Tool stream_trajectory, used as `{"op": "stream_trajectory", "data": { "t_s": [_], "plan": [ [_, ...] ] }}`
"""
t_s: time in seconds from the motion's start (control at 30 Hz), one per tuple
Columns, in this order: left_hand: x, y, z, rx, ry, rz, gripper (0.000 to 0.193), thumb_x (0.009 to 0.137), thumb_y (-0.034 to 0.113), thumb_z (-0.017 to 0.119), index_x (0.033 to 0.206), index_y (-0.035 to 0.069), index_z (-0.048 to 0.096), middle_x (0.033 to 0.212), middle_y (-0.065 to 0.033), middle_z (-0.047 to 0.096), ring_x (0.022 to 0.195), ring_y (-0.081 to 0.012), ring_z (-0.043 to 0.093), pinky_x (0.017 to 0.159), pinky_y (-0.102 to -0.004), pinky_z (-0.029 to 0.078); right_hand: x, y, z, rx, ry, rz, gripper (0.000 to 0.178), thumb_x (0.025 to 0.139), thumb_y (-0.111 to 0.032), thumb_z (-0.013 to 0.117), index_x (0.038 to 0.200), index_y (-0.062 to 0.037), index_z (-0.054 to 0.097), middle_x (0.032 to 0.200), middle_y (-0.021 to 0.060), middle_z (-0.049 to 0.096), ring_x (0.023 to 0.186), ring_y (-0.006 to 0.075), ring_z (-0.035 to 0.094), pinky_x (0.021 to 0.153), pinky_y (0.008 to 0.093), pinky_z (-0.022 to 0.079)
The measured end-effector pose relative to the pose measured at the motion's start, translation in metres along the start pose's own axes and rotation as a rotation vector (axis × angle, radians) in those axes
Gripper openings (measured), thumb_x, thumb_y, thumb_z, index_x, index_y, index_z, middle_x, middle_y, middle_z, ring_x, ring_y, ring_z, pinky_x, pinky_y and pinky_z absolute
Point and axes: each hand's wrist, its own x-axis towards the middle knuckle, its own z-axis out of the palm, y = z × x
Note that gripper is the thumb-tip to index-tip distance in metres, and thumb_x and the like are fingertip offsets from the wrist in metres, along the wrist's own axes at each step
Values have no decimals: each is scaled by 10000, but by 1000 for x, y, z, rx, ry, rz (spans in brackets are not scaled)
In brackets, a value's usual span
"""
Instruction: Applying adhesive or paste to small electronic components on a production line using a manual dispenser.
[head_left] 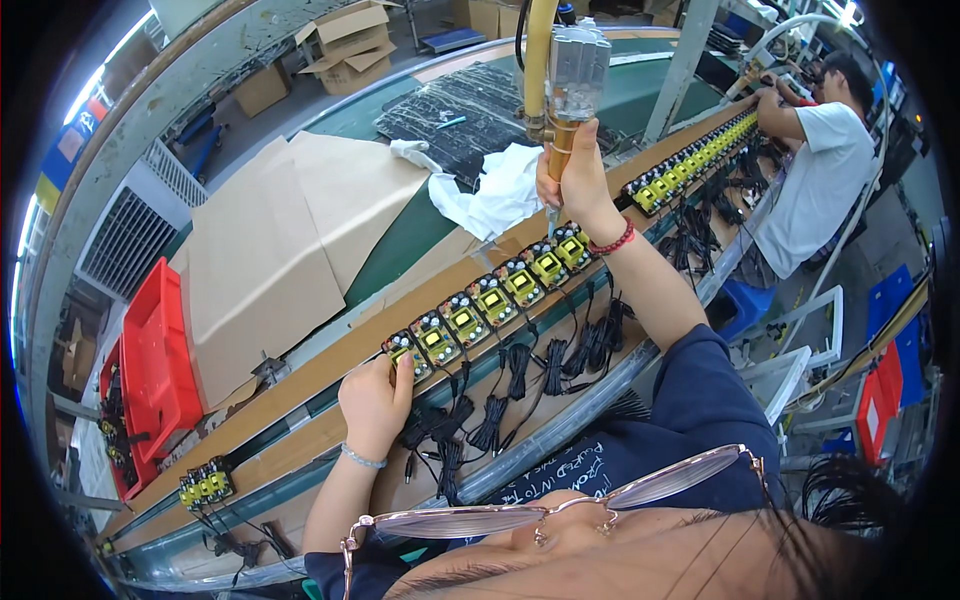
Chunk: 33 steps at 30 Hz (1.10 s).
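Observation:
A row of small circuit boards (492,299) with yellow transformers runs diagonally along the wooden rail of the bench. At the row's near-left end, my left hand (372,400) is closed, thumb and fingers pinching the last circuit board (399,345). My right hand (580,185) wraps round an upright dispensing gun (563,140) with a brass-coloured neck and a clear upper body (580,65). Its thin nozzle (551,222) points down over the boards near the row's far end; contact cannot be made out. Bundled black cables (600,340) hang from the boards toward me.
Cardboard sheets (270,260), a white cloth (490,190) and a scuffed black board (450,110) lie beyond the rail. Red crates (165,360) stand left, near more boards (207,484). At far right a co-worker (825,160) leans over another board row (695,165).

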Motion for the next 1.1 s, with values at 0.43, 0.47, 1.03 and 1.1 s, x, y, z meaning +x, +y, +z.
{"op": "stream_trajectory", "data": {
  "t_s": [0.43,0.47,1.03,1.1],
  "plan": [
    [3,2,-1,-21,17,24,373,877,262,538,592,29,479,545,-154,476,528,-334,497,507,-415,378,5,1,-5,-9,43,-3,742,805,-771,173,804,-66,407,435,20,352,320,113,339,343,252,315],
    [3,2,-1,-21,15,22,374,877,262,539,591,29,478,543,-154,474,527,-333,496,507,-415,377,4,1,-6,1,46,1,746,806,-769,175,811,-63,413,434,20,351,320,113,339,344,252,315],
    [3,1,-2,-21,22,30,372,877,257,539,592,27,474,538,-158,466,522,-335,490,503,-417,372,6,-9,-14,-14,96,31,869,775,-801,138,912,-10,471,414,-1,342,317,97,324,358,236,300],
    [4,1,-1,-17,16,21,373,878,257,538,592,27,474,538,-158,466,522,-336,489,502,-417,371,6,-9,-15,-12,88,30,848,780,-796,138,897,-24,467,420,3,347,321,102,328,359,239,301]
  ]
}}
